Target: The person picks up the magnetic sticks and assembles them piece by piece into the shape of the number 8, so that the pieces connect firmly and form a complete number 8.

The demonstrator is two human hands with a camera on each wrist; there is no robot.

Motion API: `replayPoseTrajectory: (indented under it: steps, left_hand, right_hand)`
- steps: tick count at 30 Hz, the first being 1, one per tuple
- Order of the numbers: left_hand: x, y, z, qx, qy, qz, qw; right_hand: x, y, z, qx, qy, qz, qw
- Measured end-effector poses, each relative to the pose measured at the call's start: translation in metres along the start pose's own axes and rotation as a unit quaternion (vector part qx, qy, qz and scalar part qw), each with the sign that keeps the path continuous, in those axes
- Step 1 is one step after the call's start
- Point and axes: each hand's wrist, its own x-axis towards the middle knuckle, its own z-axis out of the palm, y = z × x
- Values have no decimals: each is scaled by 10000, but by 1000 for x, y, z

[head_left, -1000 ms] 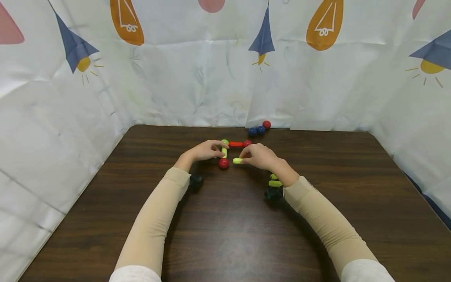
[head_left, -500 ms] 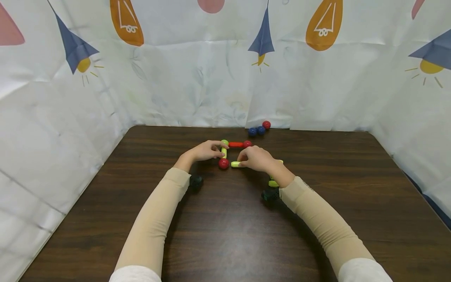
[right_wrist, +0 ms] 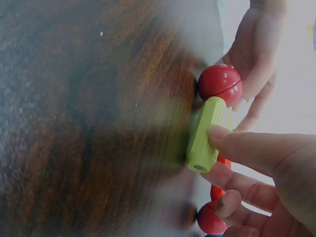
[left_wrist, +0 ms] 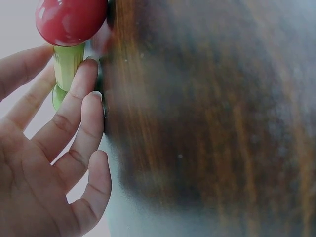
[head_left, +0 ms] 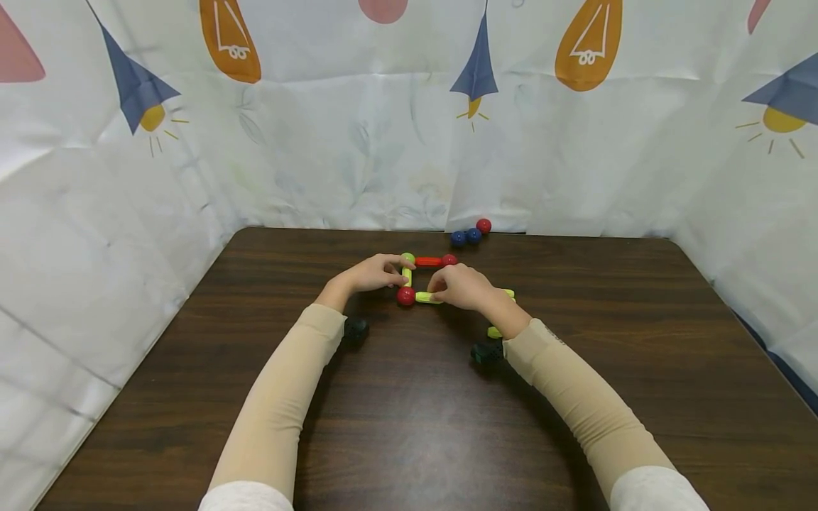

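My left hand [head_left: 375, 273] holds a yellow-green magnetic rod [left_wrist: 66, 61] between thumb and fingers. That rod joins a green ball [head_left: 407, 257] at its far end to a red ball [head_left: 406, 296] at its near end. A red rod [head_left: 428, 262] runs rightward from the green ball to another red ball [head_left: 450, 260]. With thumb and fingers, my right hand [head_left: 468, 287] pinches a second yellow-green rod [right_wrist: 203, 138]. One end of this rod meets the near red ball; its other end is free in the right wrist view.
Two blue balls [head_left: 458, 238] and a loose red ball [head_left: 483, 226] lie at the table's back edge. More yellow-green rods [head_left: 495, 331] lie partly hidden by my right wrist. A patterned white cloth [head_left: 307, 142] surrounds the dark wooden table [head_left: 396, 426].
My right hand has brought its yellow-green rod toward me and then left, closing the gap to the near red ball. The left hand stays in place.
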Motion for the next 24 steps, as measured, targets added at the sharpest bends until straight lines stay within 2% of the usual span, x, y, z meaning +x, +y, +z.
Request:
replayPoseTrajectory:
  steps: [17,24]
  left_hand:
    - [0,-1,0,-2,77,71,9999]
    - [0,1,1,283,160,74,9994]
  right_hand:
    - [-1,0,0,-298,-121,63,9995]
    - [-3,5,-2,-212,-150,-46,9997]
